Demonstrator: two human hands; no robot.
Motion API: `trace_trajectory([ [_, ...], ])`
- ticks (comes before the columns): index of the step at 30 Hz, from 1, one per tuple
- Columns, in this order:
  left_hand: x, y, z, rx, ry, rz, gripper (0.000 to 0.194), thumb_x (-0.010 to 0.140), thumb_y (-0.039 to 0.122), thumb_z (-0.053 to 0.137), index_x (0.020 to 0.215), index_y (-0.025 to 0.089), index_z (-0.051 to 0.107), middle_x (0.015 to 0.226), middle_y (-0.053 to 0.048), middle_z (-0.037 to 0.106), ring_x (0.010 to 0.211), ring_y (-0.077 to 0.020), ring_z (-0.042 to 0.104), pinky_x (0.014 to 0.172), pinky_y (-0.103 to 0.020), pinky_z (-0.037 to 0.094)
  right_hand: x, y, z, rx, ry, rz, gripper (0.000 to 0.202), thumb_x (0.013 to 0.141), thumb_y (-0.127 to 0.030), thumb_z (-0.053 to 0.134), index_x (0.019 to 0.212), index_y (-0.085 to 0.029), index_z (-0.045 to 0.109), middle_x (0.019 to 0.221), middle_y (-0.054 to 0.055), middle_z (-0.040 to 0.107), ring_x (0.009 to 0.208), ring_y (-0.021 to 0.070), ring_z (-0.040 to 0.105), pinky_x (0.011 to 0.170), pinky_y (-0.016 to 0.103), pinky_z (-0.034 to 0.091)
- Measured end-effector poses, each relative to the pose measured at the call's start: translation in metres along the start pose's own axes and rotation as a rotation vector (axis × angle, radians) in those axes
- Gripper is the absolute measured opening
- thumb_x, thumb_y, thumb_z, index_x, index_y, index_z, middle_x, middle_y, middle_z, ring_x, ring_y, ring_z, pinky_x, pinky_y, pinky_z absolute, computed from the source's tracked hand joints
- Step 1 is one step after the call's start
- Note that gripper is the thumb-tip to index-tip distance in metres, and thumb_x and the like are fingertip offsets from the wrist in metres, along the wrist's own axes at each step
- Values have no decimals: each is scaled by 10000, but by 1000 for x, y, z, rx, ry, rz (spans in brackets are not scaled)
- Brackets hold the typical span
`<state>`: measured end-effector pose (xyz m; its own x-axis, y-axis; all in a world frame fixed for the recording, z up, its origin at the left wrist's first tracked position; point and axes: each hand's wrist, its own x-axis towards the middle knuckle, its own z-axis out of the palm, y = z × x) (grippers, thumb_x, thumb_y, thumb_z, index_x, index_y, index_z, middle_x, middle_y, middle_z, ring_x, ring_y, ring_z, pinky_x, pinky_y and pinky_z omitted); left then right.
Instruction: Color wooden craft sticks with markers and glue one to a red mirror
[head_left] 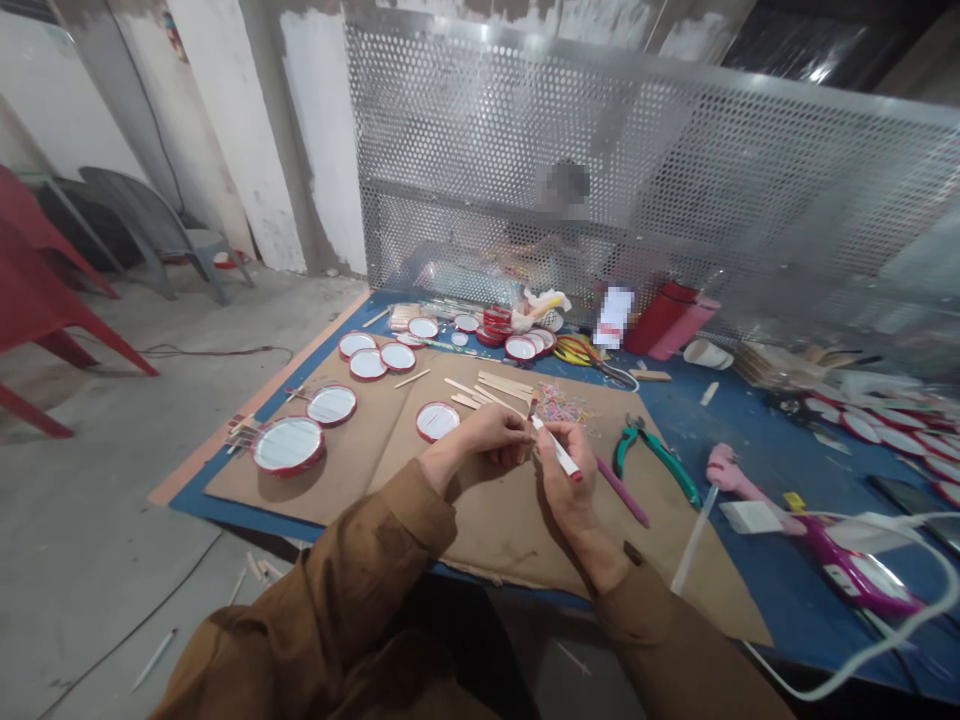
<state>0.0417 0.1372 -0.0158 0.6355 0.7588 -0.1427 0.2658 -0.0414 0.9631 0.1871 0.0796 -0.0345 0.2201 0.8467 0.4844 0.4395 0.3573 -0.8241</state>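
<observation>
My right hand (568, 497) grips a white marker (558, 450) with a red end, its other end pointing up and away from me. Close beside it, my left hand (489, 438) is closed in a pinch; what it holds is too small to make out. Both hands are over a brown cardboard sheet (390, 430). Flat wooden sticks (504, 383) lie just beyond my fingers, with a tangle of coloured rubber bands (562, 403) to their right. A round white disc with a red rim (437, 421) lies left of my left hand.
Green-handled pliers (670, 468) and a purple stick (624, 493) lie to the right. Farther right is a pink-and-purple glue gun (840, 560) with a white cable. Banjo-like pieces (289, 445) sit at left. A perforated metal screen (480, 130) stands behind the table; a person is beyond it.
</observation>
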Motion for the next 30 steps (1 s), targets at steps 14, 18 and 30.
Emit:
trace_trajectory([
  [14,-3,5,0,3,3,10,209,849,260,534,719,117,612,537,9,587,430,-79,532,459,-188,424,-1,-2,0,10,0,-4,268,858,-463,568,877,-195,581,778,20,631,692,170,558,661,310,451],
  [18,-3,5,0,-16,12,11,207,850,247,529,698,121,593,530,12,583,412,-79,521,446,-192,420,-1,0,0,40,-31,2,266,862,-460,575,908,-198,583,821,25,625,740,178,568,700,322,456],
  [30,-5,9,1,-20,23,-16,229,837,279,560,673,125,604,522,11,593,413,-88,528,443,-200,413,-1,-5,0,10,-20,1,251,849,-444,573,880,-195,584,781,20,620,684,167,551,649,307,443],
])
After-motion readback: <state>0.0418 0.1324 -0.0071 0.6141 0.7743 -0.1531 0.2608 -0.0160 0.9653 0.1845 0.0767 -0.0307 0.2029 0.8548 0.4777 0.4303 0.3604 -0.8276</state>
